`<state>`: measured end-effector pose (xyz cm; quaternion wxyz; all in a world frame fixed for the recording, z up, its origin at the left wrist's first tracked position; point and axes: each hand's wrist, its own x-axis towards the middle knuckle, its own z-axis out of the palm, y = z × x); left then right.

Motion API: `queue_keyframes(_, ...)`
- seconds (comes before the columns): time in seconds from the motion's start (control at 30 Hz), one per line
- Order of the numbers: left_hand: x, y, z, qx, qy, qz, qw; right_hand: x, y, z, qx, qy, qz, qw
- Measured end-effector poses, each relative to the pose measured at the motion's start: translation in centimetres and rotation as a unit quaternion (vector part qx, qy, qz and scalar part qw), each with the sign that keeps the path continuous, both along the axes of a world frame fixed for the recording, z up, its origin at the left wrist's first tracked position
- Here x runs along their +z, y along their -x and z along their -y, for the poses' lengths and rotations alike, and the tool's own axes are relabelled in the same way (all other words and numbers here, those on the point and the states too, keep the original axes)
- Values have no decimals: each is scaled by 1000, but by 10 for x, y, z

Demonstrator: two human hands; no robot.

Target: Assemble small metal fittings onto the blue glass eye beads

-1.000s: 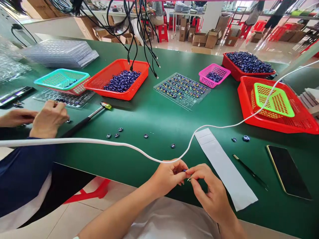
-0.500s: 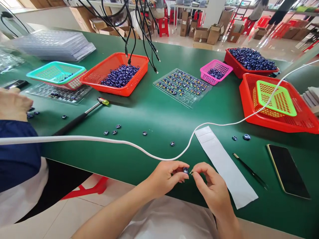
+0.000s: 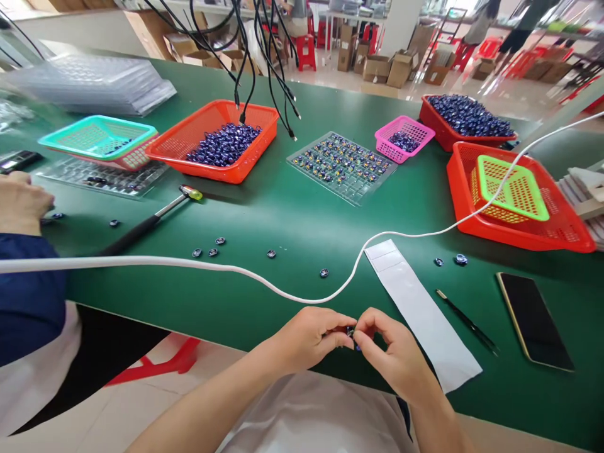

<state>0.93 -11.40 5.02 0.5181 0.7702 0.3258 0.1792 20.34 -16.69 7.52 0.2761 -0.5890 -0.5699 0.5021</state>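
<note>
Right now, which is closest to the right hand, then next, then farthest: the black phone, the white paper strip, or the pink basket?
From the right hand:
1. White paper strip, just beside it on the right.
2. Black phone, farther right near the table edge.
3. Pink basket, far across the table.

Green-topped table [image 3: 292, 214], pale tiled floor [image 3: 141, 402], red stools [image 3: 306, 53], cardboard boxes [image 3: 377, 68] behind, bright daylight

No readable text on the bench.
Cardboard boxes [image 3: 377, 68] beyond the far edge of the bench [image 3: 292, 214]: plain faces, any print too small to make out. White strip [image 3: 419, 311] near the front edge of the bench: blank. Phone [image 3: 533, 321] right of the strip: screen dark. Small blue parts in the red basket [image 3: 212, 141]: markings too fine to read.
</note>
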Motion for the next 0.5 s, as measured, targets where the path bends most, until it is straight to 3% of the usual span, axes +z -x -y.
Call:
queue_keyframes(0.23, 6, 2, -4, -41, -5, -11, 999, 0, 2, -2, 16, 19, 17, 1000)
queue_keyframes(0.37, 7, -5, -2, 46, 82, 26, 995, -7, 1, -3, -28, 15, -13, 999)
queue_keyframes(0.5, 5, -13, 4, 146, 220, 86, 961, -12, 1, -4, -54, -11, -39, 998)
